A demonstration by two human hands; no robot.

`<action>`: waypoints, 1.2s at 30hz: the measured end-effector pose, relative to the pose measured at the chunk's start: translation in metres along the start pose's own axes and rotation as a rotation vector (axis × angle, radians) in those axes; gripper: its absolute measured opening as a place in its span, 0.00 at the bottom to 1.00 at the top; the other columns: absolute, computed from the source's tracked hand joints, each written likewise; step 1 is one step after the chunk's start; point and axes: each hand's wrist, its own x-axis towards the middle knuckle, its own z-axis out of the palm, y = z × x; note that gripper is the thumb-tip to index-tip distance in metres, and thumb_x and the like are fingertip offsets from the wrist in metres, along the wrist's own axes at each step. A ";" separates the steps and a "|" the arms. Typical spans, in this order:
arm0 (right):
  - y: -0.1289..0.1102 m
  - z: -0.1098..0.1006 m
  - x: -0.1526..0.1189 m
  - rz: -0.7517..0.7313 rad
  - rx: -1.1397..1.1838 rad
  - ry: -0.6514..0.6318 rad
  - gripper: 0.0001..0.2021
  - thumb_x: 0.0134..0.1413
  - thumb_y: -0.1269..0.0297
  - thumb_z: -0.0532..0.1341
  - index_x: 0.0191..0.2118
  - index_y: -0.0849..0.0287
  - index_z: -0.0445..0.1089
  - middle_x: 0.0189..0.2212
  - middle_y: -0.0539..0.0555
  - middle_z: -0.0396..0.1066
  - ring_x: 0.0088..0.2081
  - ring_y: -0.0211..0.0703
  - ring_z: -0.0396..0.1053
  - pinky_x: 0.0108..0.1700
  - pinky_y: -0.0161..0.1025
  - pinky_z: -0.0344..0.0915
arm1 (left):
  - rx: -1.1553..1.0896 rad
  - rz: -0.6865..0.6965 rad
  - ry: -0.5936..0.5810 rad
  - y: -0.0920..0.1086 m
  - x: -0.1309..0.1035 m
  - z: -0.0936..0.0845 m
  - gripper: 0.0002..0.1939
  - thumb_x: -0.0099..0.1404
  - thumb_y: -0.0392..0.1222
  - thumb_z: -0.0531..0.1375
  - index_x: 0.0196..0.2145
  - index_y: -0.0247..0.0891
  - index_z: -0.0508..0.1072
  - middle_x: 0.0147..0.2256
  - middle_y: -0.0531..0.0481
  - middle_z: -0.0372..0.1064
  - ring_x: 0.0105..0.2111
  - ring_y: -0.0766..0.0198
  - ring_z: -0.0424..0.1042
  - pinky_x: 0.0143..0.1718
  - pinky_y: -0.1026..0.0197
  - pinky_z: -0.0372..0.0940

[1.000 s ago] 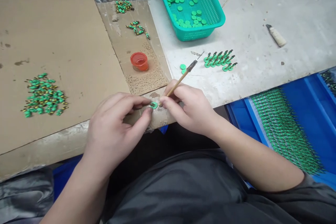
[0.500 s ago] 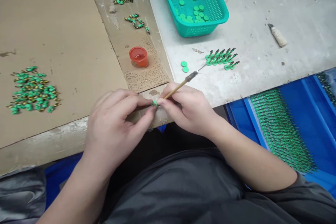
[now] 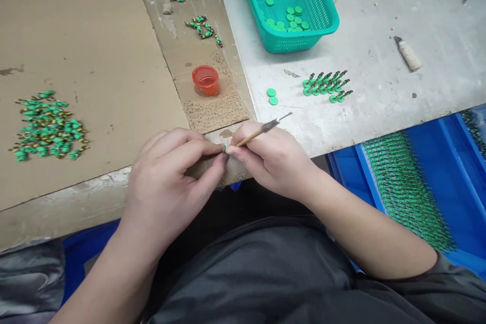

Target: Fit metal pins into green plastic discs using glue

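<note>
Between thumb and index finger, my left hand point(image 3: 172, 174) pinches a small green piece point(image 3: 225, 148), mostly covered by fingertips. My right hand point(image 3: 271, 159) touches the same piece with its fingertips and also holds a thin wooden-handled tool point(image 3: 251, 136), its dark metal tip pointing up and right. Both hands meet at the table's front edge. Just beyond them stands a red cup point(image 3: 205, 81) of liquid. Two loose green discs point(image 3: 272, 97) lie to the right of the cup, and further right several green discs with dark upright figures point(image 3: 325, 83) stand in rows.
A teal basket point(image 3: 296, 42) holds green discs at the back. Small green, black and yellow pieces lie heaped on cardboard point(image 3: 114, 61) at left, with smaller piles behind the cup. A white tube point(image 3: 409, 55) lies at right. Blue trays point(image 3: 442, 162) with rows of green pieces sit below the table edge.
The tool in my right hand has swung its tip a little lower, toward the right side. The table scene has shifted slightly in view. Both hands keep their fingertips together at the small piece.
</note>
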 end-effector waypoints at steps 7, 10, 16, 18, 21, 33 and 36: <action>-0.001 0.000 0.003 -0.028 0.001 0.008 0.07 0.85 0.67 0.55 0.50 0.56 0.69 0.44 0.53 0.79 0.48 0.44 0.79 0.54 0.41 0.76 | 0.007 0.013 -0.010 0.002 0.002 -0.001 0.05 0.77 0.41 0.65 0.39 0.44 0.76 0.39 0.51 0.78 0.41 0.58 0.76 0.48 0.54 0.68; 0.000 0.002 0.003 -0.037 -0.007 0.006 0.09 0.85 0.66 0.54 0.46 0.54 0.68 0.40 0.52 0.77 0.45 0.44 0.78 0.51 0.42 0.76 | -0.002 0.002 -0.016 0.001 0.002 0.000 0.04 0.77 0.41 0.65 0.40 0.44 0.77 0.40 0.51 0.78 0.42 0.58 0.77 0.48 0.53 0.68; -0.002 0.001 0.001 0.070 0.070 0.048 0.11 0.84 0.62 0.57 0.43 0.54 0.71 0.40 0.53 0.79 0.45 0.45 0.80 0.51 0.43 0.78 | 0.001 -0.072 -0.027 0.004 0.000 -0.003 0.06 0.78 0.45 0.64 0.44 0.45 0.81 0.41 0.50 0.80 0.43 0.55 0.79 0.49 0.51 0.69; -0.004 -0.005 -0.005 0.210 0.176 0.142 0.10 0.82 0.59 0.59 0.43 0.54 0.71 0.40 0.53 0.80 0.43 0.44 0.82 0.49 0.42 0.80 | -0.015 -0.107 -0.046 0.007 -0.002 -0.007 0.08 0.78 0.47 0.64 0.48 0.47 0.83 0.43 0.50 0.81 0.45 0.55 0.80 0.50 0.51 0.70; -0.006 -0.013 -0.017 0.396 0.321 0.315 0.11 0.80 0.53 0.62 0.44 0.54 0.71 0.38 0.53 0.81 0.39 0.44 0.85 0.44 0.40 0.83 | -0.066 -0.157 -0.044 0.012 -0.003 -0.010 0.10 0.77 0.48 0.65 0.52 0.48 0.83 0.45 0.51 0.82 0.45 0.57 0.80 0.51 0.53 0.72; -0.001 -0.018 -0.025 0.501 0.416 0.336 0.16 0.75 0.46 0.65 0.41 0.53 0.72 0.34 0.54 0.84 0.36 0.48 0.87 0.40 0.41 0.84 | -0.396 -0.462 -0.001 0.043 0.017 -0.041 0.13 0.71 0.56 0.70 0.37 0.45 0.86 0.33 0.52 0.83 0.31 0.63 0.78 0.31 0.64 0.71; -0.002 -0.019 -0.026 0.491 0.411 0.327 0.16 0.75 0.46 0.65 0.41 0.53 0.72 0.33 0.54 0.83 0.35 0.48 0.87 0.39 0.41 0.83 | -0.512 -0.514 -0.045 0.059 0.022 -0.063 0.12 0.68 0.56 0.72 0.34 0.46 0.85 0.34 0.52 0.82 0.32 0.63 0.78 0.33 0.66 0.71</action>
